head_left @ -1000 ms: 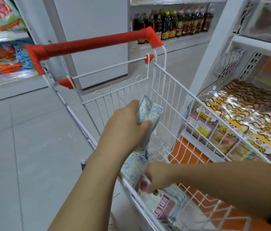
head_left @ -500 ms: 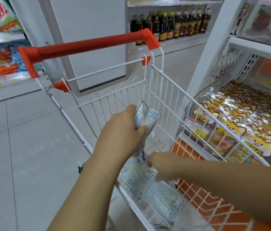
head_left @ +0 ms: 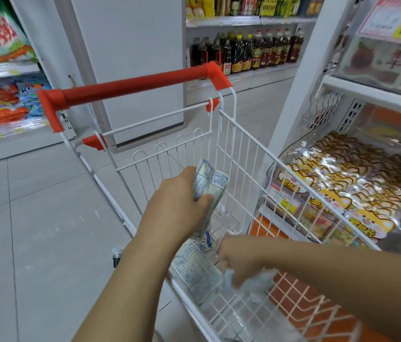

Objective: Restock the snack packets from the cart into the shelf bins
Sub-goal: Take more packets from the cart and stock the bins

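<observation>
Probably light and floppy, snack packets (head_left: pixel 210 183) sit gripped in the left hand (head_left: pixel 179 201); pinch sealed edges. At five o'clock, the right hand's (head_left: pixel 234 262) hold is unclear.

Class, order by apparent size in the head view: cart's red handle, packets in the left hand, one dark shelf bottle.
1. red handle
2. packets in the left hand
3. dark bottle, small partly because it stands far off.
</observation>
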The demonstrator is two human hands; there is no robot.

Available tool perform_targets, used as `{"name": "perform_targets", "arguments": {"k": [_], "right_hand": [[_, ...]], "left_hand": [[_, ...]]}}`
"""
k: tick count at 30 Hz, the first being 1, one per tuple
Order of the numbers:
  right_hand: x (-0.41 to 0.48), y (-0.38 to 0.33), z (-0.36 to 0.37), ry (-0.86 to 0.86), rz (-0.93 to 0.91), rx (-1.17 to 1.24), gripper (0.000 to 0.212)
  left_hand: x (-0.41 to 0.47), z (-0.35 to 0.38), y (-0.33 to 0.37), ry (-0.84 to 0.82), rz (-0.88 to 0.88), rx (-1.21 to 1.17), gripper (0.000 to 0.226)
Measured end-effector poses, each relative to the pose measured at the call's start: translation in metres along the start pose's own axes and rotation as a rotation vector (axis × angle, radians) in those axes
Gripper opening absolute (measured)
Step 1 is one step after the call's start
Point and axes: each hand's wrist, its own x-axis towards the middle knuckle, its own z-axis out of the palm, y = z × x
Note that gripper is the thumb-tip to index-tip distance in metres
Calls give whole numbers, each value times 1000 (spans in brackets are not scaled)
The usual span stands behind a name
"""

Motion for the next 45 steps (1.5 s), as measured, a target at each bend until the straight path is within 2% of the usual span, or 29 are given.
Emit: {"name": "perform_targets", "arguments": {"k": [2, 4, 6, 8, 11, 15, 18, 21, 23, 24, 26, 29, 31, 33, 37, 39, 45], "right_hand": [[-31, 10, -20, 277, 47, 45, 12], [-67, 22, -31, 571, 26, 160, 23], [-104, 31, -31, 931, -105, 174, 23], [-135, 36, -24, 1241, -246, 18, 18], [-162, 40, -14, 1500, -335, -283, 28], [-183, 37, -7, 1690, -381, -416, 19], [-193, 34, 3, 1673, -424, -421, 9], [-206, 32, 14, 1631, -417, -313, 19], [-218, 31, 22, 1577, -382, -285, 20], [-224, 29, 26, 1523, -369, -280, 19], [-246, 27, 30, 1343, -337, -250, 31], [-290, 22, 25, 1124, -284, -154, 38], [-319, 18, 15, 1059, -260, -63, 39], [-342, 20, 6, 1046, -202, -92, 42], [-385, 29, -3, 1062, 75, -199, 86], [-406, 29, -6, 1066, 217, -260, 101], [-444, 35, -9, 1248, 568, -514, 105]], "left_hand": [[-1, -2, -1, -1, 1, -99, 17], [-2, -5, -2, 15, -5, -238, 13], [-2, -7, -2, 29, -33, -425, 13], [-3, -10, 5, 11, -104, -672, 16], [-10, -10, 27, -70, -198, -986, 23], [-35, -6, 70, -349, -390, -1294, 24], [-52, -4, 97, -605, -483, -1537, 47], [-69, -5, 119, -732, -376, -1644, 50], [-76, 0, 128, -719, -261, -1508, 35], [-78, 2, 131, -706, -218, -1416, 40], [-77, 6, 137, -672, -174, -1302, 51], [-74, 4, 150, -728, -87, -1216, 49], [-71, 1, 166, -780, -10, -1183, 47], [-68, -2, 186, -801, 67, -1125, 47], [-68, -10, 233, -785, 235, -972, 51], [-68, -12, 256, -778, 300, -938, 50], [-67, -11, 313, -760, 329, -998, 39]]}}
